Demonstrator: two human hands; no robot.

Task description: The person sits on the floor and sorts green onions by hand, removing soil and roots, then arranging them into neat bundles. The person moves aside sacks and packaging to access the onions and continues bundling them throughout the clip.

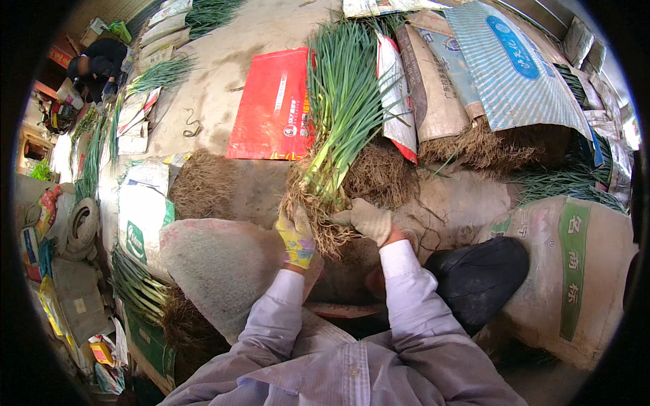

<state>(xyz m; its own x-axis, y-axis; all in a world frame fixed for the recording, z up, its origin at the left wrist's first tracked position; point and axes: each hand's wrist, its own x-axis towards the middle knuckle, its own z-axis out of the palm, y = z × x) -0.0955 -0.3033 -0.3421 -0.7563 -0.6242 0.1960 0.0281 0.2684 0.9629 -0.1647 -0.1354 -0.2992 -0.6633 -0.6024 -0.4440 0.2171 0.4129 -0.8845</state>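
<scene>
In front of me a big bunch of scallions (328, 166) lies with its green leaves pointing away and its pale stems and tangled brown roots toward me. My left hand (296, 237), in a yellow patterned glove, closes on the roots at the left side. From the right, my right hand (369, 220), in an off-white glove, grips the same bunch where stems meet roots. Its fingertips are partly hidden among the roots. Just behind my right hand sits another mass of roots (380, 172). A red sack (271, 105) lies flat beside the leaves, on their left.
More root clumps (491, 145) stick out from under a blue-striped sack (511, 64) at the right. Rounded pale padding (217, 264) rises by my left arm. Another scallion bunch (145, 287) lies at the lower left. A person in dark clothes (101, 64) bends at the far left.
</scene>
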